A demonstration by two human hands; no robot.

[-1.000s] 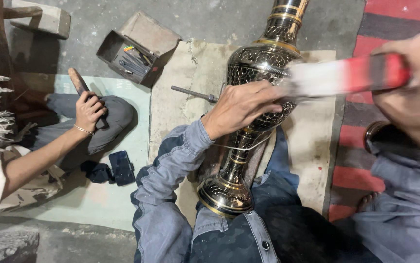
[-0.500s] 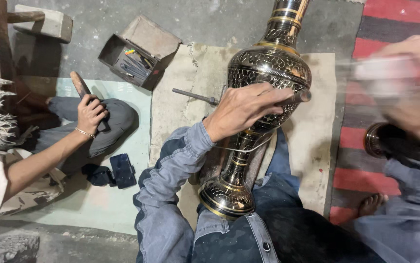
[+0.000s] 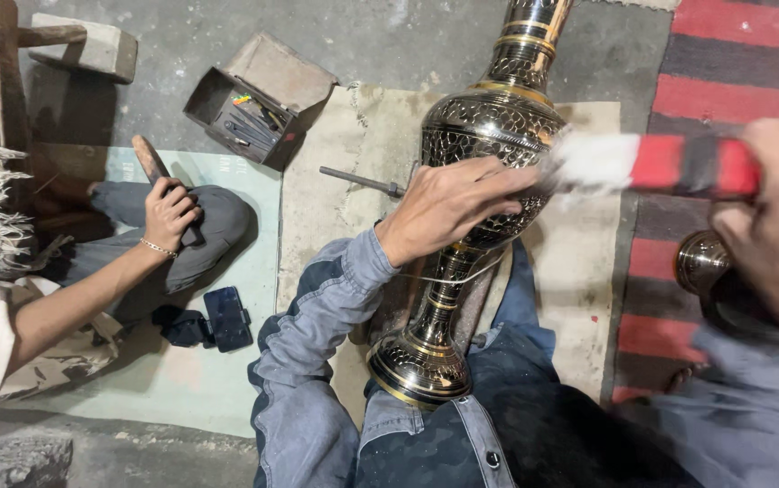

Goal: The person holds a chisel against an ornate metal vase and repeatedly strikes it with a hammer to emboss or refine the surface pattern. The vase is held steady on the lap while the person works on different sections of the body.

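Your left hand [image 3: 448,206] lies flat and open-fingered on the belly of the tall engraved metal vase [image 3: 489,136], which rests tilted across your lap with its round foot toward you and its neck pointing away. Your right hand [image 3: 774,221] is closed around a red-and-black handled brush [image 3: 652,163], whose blurred white bristles touch the vase's right side just beside your left fingertips. Left of the vase, a thin metal rod [image 3: 360,182] lies on the mat, an open toolbox [image 3: 249,108] sits beyond it, and another person's hand [image 3: 169,210] grips a wooden handle [image 3: 150,163].
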